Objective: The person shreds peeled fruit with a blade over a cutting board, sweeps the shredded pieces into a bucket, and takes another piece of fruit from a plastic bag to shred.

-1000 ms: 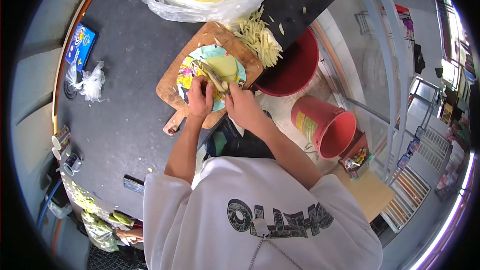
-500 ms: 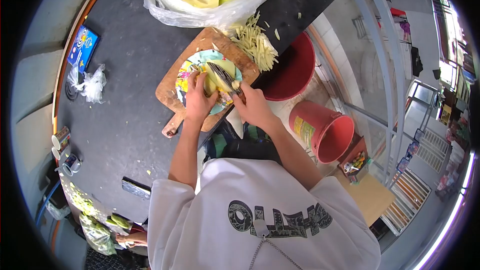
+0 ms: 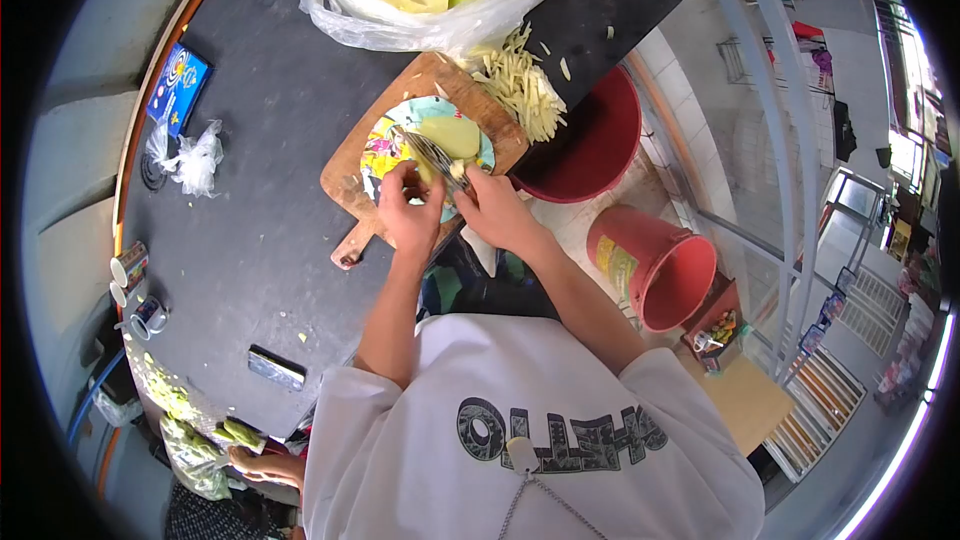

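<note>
My right hand (image 3: 497, 208) is closed round the handle end of a knife (image 3: 432, 155), whose blade points up and left over the colourful round cloth (image 3: 383, 145). Beside the blade my left hand (image 3: 408, 210) has its fingers curled together at the pale peeled pieces; what it grips is too small and hidden to name. A pale green peeled piece (image 3: 452, 135) lies on the cloth. Beneath is a wooden cutting board (image 3: 345, 175). Thin cut strips (image 3: 522, 90) are heaped at the board's upper right.
A plastic bag (image 3: 400, 35) of peeled pieces stands at the top. Two red buckets (image 3: 625, 140) (image 3: 683, 275) are at the right. A phone (image 3: 276, 367), cups (image 3: 130, 267) and a blue box (image 3: 178, 88) lie on the left. Another person's hand (image 3: 262, 464) is at lower left.
The knife has swung from a lower, flatter position across the piece under my left hand. My left hand has shifted slightly right and down, off the larger piece, and its fingers have drawn together.
</note>
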Available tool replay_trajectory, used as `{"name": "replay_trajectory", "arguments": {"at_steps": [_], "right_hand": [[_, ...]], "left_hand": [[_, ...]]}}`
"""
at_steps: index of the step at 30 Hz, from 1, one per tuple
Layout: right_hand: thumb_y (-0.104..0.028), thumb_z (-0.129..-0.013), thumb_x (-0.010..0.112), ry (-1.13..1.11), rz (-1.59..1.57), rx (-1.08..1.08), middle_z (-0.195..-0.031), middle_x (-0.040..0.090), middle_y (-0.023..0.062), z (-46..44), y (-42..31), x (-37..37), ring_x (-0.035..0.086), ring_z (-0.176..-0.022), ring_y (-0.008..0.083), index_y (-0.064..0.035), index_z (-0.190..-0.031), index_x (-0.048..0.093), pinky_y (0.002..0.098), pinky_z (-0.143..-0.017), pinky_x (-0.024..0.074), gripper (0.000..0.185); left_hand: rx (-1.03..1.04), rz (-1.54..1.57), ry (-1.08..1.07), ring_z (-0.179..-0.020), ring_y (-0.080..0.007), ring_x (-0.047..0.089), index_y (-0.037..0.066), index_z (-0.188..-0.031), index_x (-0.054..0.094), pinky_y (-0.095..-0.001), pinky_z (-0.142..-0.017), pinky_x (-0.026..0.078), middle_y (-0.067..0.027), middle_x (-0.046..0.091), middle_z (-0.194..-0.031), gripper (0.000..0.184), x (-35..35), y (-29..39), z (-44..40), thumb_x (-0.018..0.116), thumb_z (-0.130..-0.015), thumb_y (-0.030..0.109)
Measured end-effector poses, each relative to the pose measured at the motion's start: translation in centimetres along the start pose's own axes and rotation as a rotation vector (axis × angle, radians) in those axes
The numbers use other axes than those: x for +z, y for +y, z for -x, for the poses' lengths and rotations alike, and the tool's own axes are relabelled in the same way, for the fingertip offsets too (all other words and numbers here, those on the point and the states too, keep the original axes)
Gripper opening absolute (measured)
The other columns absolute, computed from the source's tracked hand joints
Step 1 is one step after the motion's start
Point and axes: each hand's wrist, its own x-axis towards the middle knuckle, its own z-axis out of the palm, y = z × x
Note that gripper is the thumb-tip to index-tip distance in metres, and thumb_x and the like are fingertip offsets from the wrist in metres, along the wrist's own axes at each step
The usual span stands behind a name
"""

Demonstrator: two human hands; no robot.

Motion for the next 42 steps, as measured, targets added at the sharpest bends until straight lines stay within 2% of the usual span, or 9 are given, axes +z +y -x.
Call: {"name": "replay_trajectory", "arguments": {"at_steps": [6,17,18,21,23,28,32,39,42], "right_hand": [[-0.013,-0.091,0.059,-0.001,-0.008,0.01,-0.073,0.064,0.0261,0.1,-0.2,-0.9,0.062,-0.075,0.0492,0.0033,-0.095,0.049,0.0563,-0.068,0.0466,0.02],[-0.013,-0.089,0.062,0.064,-0.101,0.171,-0.069,0.065,0.0208,0.2,-1.2,-4.1,0.067,-0.066,0.0387,0.0046,-0.088,0.052,0.0457,-0.062,0.0501,0.02],[-0.013,-0.089,0.062,0.061,-0.103,0.172,-0.069,0.065,0.0208,0.4,-1.3,-4.0,0.067,-0.066,0.0387,0.0046,-0.088,0.052,0.0457,-0.062,0.0501,0.02],[-0.014,-0.089,0.061,0.038,-0.073,0.173,-0.073,0.066,0.0207,0.9,-1.2,-3.4,0.067,-0.069,0.0395,0.0025,-0.093,0.054,0.0475,-0.063,0.0515,0.018],[-0.016,-0.09,0.06,0.086,0.223,0.006,-0.078,0.067,0.0218,1.5,-0.8,-2.1,0.068,-0.071,0.0402,-0.0014,-0.099,0.054,0.0505,-0.065,0.0533,0.019],[-0.022,-0.087,0.062,-0.042,0.486,0.036,-0.086,0.071,0.0175,2.9,-1.7,-0.2,0.07,-0.077,0.0386,-0.0073,-0.125,0.057,0.051,-0.069,0.0554,0.041],[-0.022,-0.087,0.063,-0.041,0.465,0.027,-0.086,0.071,0.0184,3.1,-2.1,0.2,0.07,-0.077,0.038,-0.0066,-0.125,0.057,0.0502,-0.07,0.0558,0.041],[-0.019,-0.091,0.062,0.233,0.148,0.099,-0.085,0.069,0.0226,1.9,0.3,-0.5,0.067,-0.079,0.0439,0.0,-0.123,0.056,0.0525,-0.071,0.0533,0.038],[-0.015,-0.089,0.066,0.414,0.118,0.031,-0.086,0.068,0.0252,0.0,1.4,-1.5,0.066,-0.081,0.0455,0.0014,-0.123,0.056,0.0523,-0.072,0.0526,0.039]], "left_hand": [[-0.022,0.005,0.004,-0.066,-0.0175,0.062,0.001,-0.105,0.063,-0.0314,-0.062,0.052,-0.0098,0.064,-0.085,0.035,0.9,-1.0,-0.2,0.08,-0.075,0.004],[-0.002,0.018,0.059,-0.067,-0.0203,0.061,0.002,-0.101,0.06,-0.0342,-0.062,0.051,-0.0099,0.062,-0.085,0.032,0.6,-1.6,0.1,0.076,-0.074,0.003],[0.109,-0.054,0.035,-0.067,-0.0203,0.059,0.002,-0.1,0.06,-0.0344,-0.062,0.05,-0.0095,0.06,-0.085,0.031,0.3,-1.3,0.1,0.076,-0.073,0.002],[0.205,-0.097,0.043,-0.066,-0.0207,0.057,0.003,-0.098,0.059,-0.0348,-0.061,0.048,-0.009,0.057,-0.083,0.031,0.2,-1.5,0.2,0.075,-0.072,0.001],[0.191,-0.064,0.075,-0.066,-0.0211,0.056,0.003,-0.098,0.058,-0.0349,-0.06,0.047,-0.0088,0.056,-0.082,0.031,0.6,-1.9,0.1,0.074,-0.072,0.0],[0.135,-0.121,0.121,-0.067,-0.022,0.058,0.002,-0.098,0.056,-0.0338,-0.061,0.049,-0.0098,0.057,-0.082,0.029,0.0,-2.5,0.4,0.073,-0.074,0.0],[0.129,-0.142,0.11,-0.068,-0.0214,0.06,0.002,-0.098,0.055,-0.033,-0.061,0.05,-0.0103,0.06,-0.083,0.028,-0.2,-2.9,0.7,0.072,-0.075,0.002],[0.122,-0.102,0.078,-0.072,-0.0255,0.06,0.003,-0.099,0.058,-0.0365,-0.064,0.05,-0.0108,0.058,-0.087,0.03,-0.2,-3.0,1.0,0.073,-0.073,0.002],[0.296,-0.231,-0.093,-0.076,-0.0293,0.062,0.006,-0.1,0.06,-0.0392,-0.064,0.052,-0.0117,0.06,-0.09,0.035,0.0,-2.8,0.5,0.08,-0.072,0.009]]}}
